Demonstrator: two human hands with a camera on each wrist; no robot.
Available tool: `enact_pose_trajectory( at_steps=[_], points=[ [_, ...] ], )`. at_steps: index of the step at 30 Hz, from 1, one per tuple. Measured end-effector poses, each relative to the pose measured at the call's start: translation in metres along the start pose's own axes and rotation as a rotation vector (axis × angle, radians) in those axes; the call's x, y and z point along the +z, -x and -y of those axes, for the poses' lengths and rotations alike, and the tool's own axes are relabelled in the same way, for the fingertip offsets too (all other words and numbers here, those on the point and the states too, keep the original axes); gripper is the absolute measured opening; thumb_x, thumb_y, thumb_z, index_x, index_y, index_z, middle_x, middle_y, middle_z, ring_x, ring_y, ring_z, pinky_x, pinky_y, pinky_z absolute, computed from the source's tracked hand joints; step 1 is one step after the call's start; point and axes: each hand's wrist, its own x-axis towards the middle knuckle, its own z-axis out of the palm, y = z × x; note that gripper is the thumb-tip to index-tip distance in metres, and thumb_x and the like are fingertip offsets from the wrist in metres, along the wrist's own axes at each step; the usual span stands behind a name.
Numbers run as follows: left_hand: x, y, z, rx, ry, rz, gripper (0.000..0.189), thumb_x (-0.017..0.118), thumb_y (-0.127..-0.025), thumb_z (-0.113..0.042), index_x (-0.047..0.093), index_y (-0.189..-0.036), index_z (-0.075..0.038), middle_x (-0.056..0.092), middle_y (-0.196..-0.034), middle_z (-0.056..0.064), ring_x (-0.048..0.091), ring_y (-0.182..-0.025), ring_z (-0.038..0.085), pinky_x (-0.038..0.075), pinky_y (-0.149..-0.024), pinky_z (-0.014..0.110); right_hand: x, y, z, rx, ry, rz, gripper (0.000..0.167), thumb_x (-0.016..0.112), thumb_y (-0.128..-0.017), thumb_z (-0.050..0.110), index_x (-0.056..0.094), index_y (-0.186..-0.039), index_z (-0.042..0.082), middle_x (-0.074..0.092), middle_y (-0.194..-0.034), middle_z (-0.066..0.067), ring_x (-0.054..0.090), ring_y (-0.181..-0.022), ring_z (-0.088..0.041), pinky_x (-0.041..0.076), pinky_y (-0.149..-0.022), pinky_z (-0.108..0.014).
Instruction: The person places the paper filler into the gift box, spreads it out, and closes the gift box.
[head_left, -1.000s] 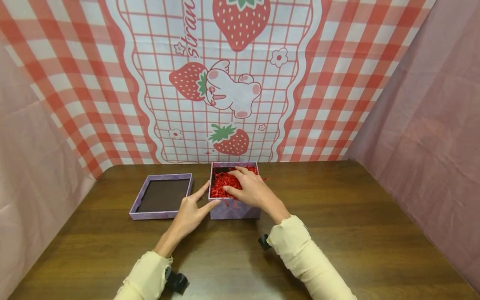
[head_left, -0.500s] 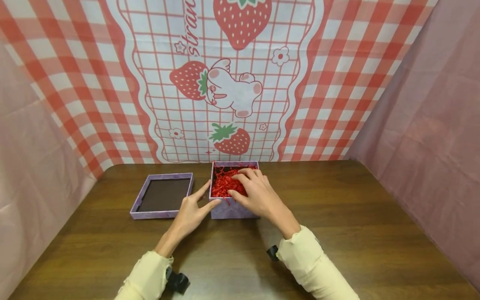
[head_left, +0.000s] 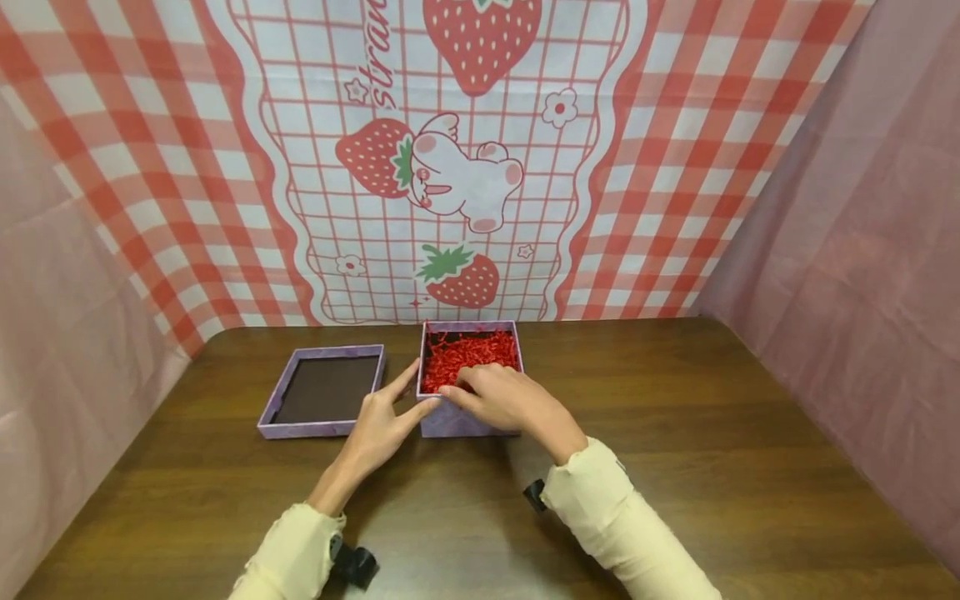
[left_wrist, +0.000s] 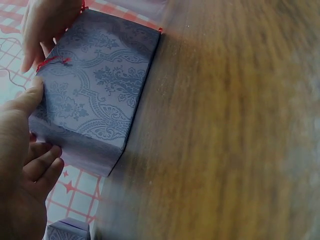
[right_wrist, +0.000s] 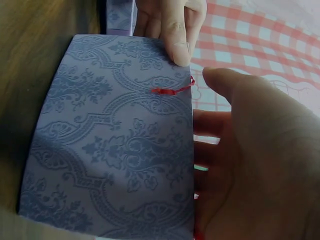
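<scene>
A purple patterned box (head_left: 450,421) stands lidless at the back of the table, filled with red shredded paper (head_left: 476,350). My left hand (head_left: 380,427) holds its front left corner, thumb at the top of the front wall and fingers against the left side. My right hand (head_left: 513,400) reaches over the front rim, fingers bent down into the paper and partly hidden; its thumb lies near the rim, apart from the fingers. In the right wrist view a loose red strand (right_wrist: 167,91) hangs over the box's front wall (right_wrist: 115,140).
The purple lid (head_left: 315,430) lies left of the box with its dark inside up. Behind the wooden table (head_left: 712,433) hangs a red-checked cloth (head_left: 675,167) printed with strawberries, and pink cloth (head_left: 862,292) hangs at the sides.
My right hand has moved from the box's right and middle toward the front rim, dipping its fingers. The red paper now looks more evenly spread. The left hand has stayed put.
</scene>
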Motion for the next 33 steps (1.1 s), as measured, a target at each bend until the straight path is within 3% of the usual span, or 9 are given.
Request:
enact_pose_trajectory(
  at_steps=[5, 9, 13, 17, 25, 28, 33],
  points=[
    [-0.001, 0.001, 0.0, -0.013, -0.011, 0.001, 0.07, 0.083, -0.091, -0.022, 0.052, -0.151, -0.003, 0.065, -0.129, 0.028, 0.069, -0.109, 0.039, 0.056, -0.09, 0.055, -0.002, -0.004, 0.004, 0.036, -0.031, 0.081, 0.045, 0.047, -0.11, 0.046, 0.075, -0.112, 0.011, 0.07, -0.092, 0.003, 0.067, -0.084, -0.015, 0.054, -0.083, -0.04],
    [-0.002, 0.002, 0.0, -0.011, -0.018, 0.0, 0.069, 0.082, -0.091, -0.023, 0.053, -0.151, -0.002, 0.064, -0.131, 0.028, 0.069, -0.109, 0.038, 0.056, -0.089, 0.054, -0.004, -0.002, 0.005, -0.018, -0.022, 0.012, 0.031, 0.056, -0.108, 0.038, 0.074, -0.11, 0.012, 0.07, -0.092, 0.003, 0.066, -0.084, -0.015, 0.054, -0.081, -0.039],
    [-0.003, 0.002, 0.001, -0.009, -0.016, 0.003, 0.069, 0.082, -0.091, -0.023, 0.053, -0.151, -0.002, 0.065, -0.13, 0.027, 0.07, -0.108, 0.037, 0.057, -0.088, 0.053, -0.005, 0.004, 0.009, -0.096, 0.005, -0.066, 0.024, 0.064, -0.104, 0.03, 0.075, -0.112, 0.01, 0.071, -0.105, -0.002, 0.064, -0.098, -0.021, 0.052, -0.089, -0.04],
    [-0.003, 0.002, 0.0, -0.008, -0.008, 0.007, 0.069, 0.082, -0.091, -0.022, 0.052, -0.151, -0.002, 0.064, -0.131, 0.028, 0.069, -0.108, 0.038, 0.057, -0.089, 0.053, -0.004, 0.007, 0.012, -0.142, 0.011, -0.06, 0.025, 0.069, -0.099, 0.03, 0.074, -0.112, 0.008, 0.07, -0.11, -0.005, 0.06, -0.104, -0.023, 0.049, -0.094, -0.042],
    [-0.004, 0.002, 0.001, -0.002, -0.005, 0.027, 0.071, 0.082, -0.091, -0.017, 0.05, -0.152, -0.003, 0.063, -0.133, 0.027, 0.068, -0.11, 0.043, 0.055, -0.092, 0.055, 0.003, 0.004, 0.011, -0.001, -0.039, 0.062, 0.055, 0.05, -0.104, 0.06, 0.074, -0.116, 0.011, 0.072, -0.095, 0.001, 0.067, -0.085, -0.013, 0.055, -0.08, -0.037],
    [-0.003, 0.002, 0.001, 0.0, -0.012, 0.028, 0.071, 0.082, -0.09, -0.018, 0.05, -0.152, -0.003, 0.063, -0.132, 0.027, 0.068, -0.109, 0.042, 0.056, -0.091, 0.055, 0.001, 0.004, 0.01, -0.023, -0.016, 0.015, 0.049, 0.054, -0.104, 0.056, 0.074, -0.111, 0.012, 0.072, -0.094, 0.001, 0.067, -0.085, -0.015, 0.055, -0.08, -0.038],
    [-0.002, -0.001, 0.0, 0.012, -0.014, 0.011, 0.072, 0.084, -0.089, -0.02, 0.052, -0.151, -0.002, 0.067, -0.126, 0.028, 0.07, -0.105, 0.038, 0.057, -0.087, 0.053, -0.002, 0.007, 0.009, -0.156, 0.031, -0.17, 0.033, 0.068, -0.101, 0.042, 0.073, -0.105, 0.01, 0.072, -0.098, -0.002, 0.067, -0.093, -0.02, 0.055, -0.084, -0.04]
  ],
)
